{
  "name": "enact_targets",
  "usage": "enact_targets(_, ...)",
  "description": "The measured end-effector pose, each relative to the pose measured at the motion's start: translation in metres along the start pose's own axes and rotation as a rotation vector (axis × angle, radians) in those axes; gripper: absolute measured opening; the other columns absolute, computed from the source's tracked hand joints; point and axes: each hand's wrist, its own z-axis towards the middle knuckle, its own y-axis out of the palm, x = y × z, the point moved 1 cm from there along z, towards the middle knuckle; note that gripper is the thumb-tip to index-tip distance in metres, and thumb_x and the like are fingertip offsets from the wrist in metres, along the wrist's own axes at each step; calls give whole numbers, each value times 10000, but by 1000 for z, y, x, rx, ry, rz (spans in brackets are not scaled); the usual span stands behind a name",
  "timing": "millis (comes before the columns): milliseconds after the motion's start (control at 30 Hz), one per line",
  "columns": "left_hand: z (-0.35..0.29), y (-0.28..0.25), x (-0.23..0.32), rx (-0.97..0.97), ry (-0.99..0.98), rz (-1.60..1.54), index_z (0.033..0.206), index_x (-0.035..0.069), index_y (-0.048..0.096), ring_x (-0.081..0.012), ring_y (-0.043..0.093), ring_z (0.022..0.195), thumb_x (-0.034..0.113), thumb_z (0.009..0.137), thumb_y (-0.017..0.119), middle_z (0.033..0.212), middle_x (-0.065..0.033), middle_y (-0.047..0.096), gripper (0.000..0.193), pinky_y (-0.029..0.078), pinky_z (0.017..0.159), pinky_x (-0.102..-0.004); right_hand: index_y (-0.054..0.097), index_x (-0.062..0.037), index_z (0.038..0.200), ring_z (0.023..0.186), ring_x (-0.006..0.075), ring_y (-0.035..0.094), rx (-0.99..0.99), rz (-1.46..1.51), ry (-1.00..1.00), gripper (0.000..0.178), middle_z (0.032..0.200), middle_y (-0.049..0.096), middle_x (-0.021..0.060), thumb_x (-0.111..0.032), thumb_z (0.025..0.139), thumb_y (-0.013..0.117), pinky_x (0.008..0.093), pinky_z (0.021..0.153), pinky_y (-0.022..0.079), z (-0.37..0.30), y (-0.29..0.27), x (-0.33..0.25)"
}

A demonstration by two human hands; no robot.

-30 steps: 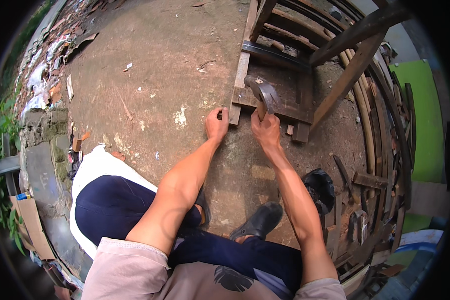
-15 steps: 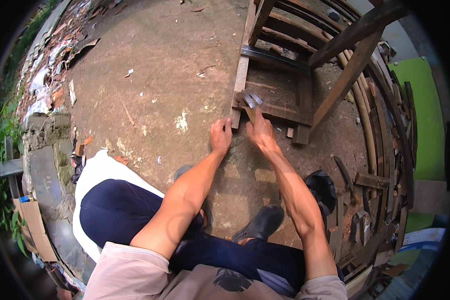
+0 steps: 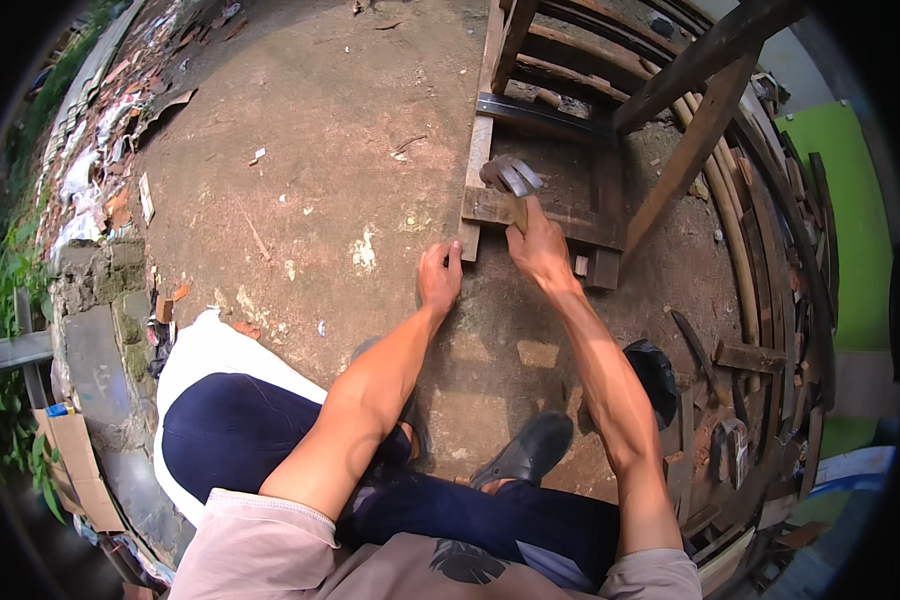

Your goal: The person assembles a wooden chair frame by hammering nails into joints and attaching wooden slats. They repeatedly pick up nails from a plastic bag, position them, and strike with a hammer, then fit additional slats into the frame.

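Note:
My right hand (image 3: 542,243) is closed round the handle of a claw hammer (image 3: 516,176). The metal head is raised over a wooden frame, near the joint where a short crosspiece (image 3: 488,207) overlaps a pale upright plank (image 3: 478,150). At the near end of that plank is my left hand (image 3: 439,278), its fingers curled against the edge with the thumb up. The dark wooden frame (image 3: 602,235) stretches away from me on the ground. I see no nail at this distance.
Long planks and poles (image 3: 745,240) lie along the right, beside a green panel (image 3: 835,200). Black plastic (image 3: 653,378) sits by my right forearm. A white sack (image 3: 205,345) lies under my left leg, near a low block wall (image 3: 95,320). Rubble lines the far left.
The hammer has lifted and shifted a little right, away from the joint, uncovering the crosspiece's end. My left hand stays at the plank's end.

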Motion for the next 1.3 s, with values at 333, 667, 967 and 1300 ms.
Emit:
enact_targets(333, 4, 4, 4, -31, -44, -86, 1038, -8, 717, -316, 664, 891, 277, 992, 592, 925, -173, 685, 315, 501, 822, -380, 484, -44, 1237, 897, 531, 622, -106, -19, 137, 422, 890, 654, 328, -211, 861, 577, 580, 811, 479, -12, 28, 24)
enact_targets(667, 7, 2, -3, -70, -44, -43, 1030, -10, 715, -311, 665, 894, 261, 988, 597, 937, -175, 689, 298, 500, 826, -367, 524, -45, 1215, 908, 497, 642, -237, -188, 168, 376, 954, 677, 294, -185, 869, 574, 578, 788, 474, -17, 24, 19)
enact_targets(967, 8, 3, 1, -43, -87, -73, 1051, 8, 719, -318, 656, 917, 271, 985, 594, 949, -171, 685, 299, 494, 837, -380, 511, -58, 1160, 898, 507, 638, 177, 238, 21, 358, 895, 664, 288, -180, 835, 600, 577, 808, 491, -16, 25, -5)
enact_targets(1300, 4, 3, -5, -44, -96, -58, 1031, -2, 716, -309, 668, 879, 302, 986, 592, 920, -176, 677, 331, 501, 812, -378, 566, -29, 1182, 853, 483, 652, 210, 327, -86, 351, 906, 687, 269, -191, 871, 587, 551, 747, 492, -21, 13, -9)
